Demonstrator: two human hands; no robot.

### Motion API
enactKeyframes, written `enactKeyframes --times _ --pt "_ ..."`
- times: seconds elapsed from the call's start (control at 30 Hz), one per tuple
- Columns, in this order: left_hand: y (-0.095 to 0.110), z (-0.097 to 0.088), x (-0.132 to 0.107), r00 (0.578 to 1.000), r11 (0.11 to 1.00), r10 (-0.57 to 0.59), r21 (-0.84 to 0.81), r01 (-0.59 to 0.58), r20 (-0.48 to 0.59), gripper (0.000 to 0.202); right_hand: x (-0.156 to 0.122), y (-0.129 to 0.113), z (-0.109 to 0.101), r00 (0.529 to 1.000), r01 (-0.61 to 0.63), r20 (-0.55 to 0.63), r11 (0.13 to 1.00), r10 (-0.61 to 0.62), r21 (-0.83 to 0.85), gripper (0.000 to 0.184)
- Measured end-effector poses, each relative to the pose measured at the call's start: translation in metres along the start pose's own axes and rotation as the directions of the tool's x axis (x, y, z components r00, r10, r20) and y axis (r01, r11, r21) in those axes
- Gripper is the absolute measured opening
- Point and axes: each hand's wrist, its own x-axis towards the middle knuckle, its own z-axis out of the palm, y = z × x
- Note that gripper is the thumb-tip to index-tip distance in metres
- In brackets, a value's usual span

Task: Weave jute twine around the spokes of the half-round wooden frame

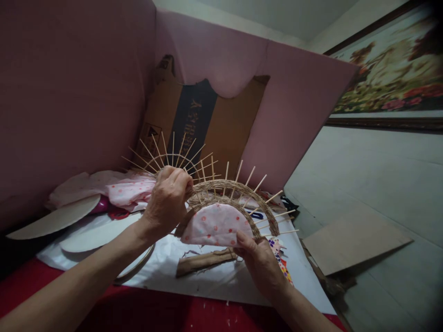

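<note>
2 hands (169, 196) (261, 260) closed: left on twine arch (221, 185), right on dotted half-round (216, 226); brown strip (206, 262) below, cardboard (228, 124) behind

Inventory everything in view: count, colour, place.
fan: 1, tan/pink, in both hands
stick frame: 1, tan, behind left hand
dotted cloth: count unclear, pink, left rear
panels: 2, off-white, left
strip: 1, brown, below fan
floral cloth: count unclear, multicoloured, right
small bits: several, red/purple/blue, around fan
sheet: 1, white, under strip
tablecloth: 1, red, front
cardboard: 1, brown/blue, rear
partitions: 2, pink, left and rear
painting: 1, multicoloured, upper right
board: 1, tan, lower right
left hand: 1, bare, on fan
right hand: 1, bare, on fan
</note>
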Motion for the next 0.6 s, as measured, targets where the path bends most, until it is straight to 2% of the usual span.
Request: enactKeyframes --times 0.1,0.2,0.27,0.33,0.4,0.6 --pt "-0.007 -0.006 0.004 0.980 0.984 -0.164 -0.086 0.155 -0.113 0.023 0.001 0.000 0.000 0.999 -0.026 -0.047 0.999 0.027 0.034 0.025" --pt "-0.017 -0.015 0.009 0.892 0.916 -0.392 -0.180 0.358 -0.223 0.021 0.002 -0.001 0.001 0.995 -0.040 -0.090 0.996 0.046 0.075 0.027" --pt "-0.024 -0.019 0.011 0.829 0.859 -0.504 -0.242 0.452 -0.243 0.015 0.004 -0.003 0.001 0.994 -0.041 -0.092 0.992 0.052 0.116 0.027" --pt "-0.031 -0.020 0.012 0.779 0.801 -0.586 -0.306 0.515 -0.225 0.008 0.005 -0.004 0.002 0.994 -0.038 -0.093 0.985 0.054 0.169 0.029" --pt "-0.037 -0.019 0.011 0.745 0.750 -0.641 -0.355 0.558 -0.184 0.005 0.006 -0.005 0.001 0.993 -0.028 -0.106 0.974 0.053 0.226 0.030" --pt "-0.049 -0.015 0.010 0.674 0.633 -0.737 -0.405 0.659 -0.054 0.014 0.008 -0.003 -0.003 0.981 -0.014 -0.176 0.944 0.076 0.331 0.024"
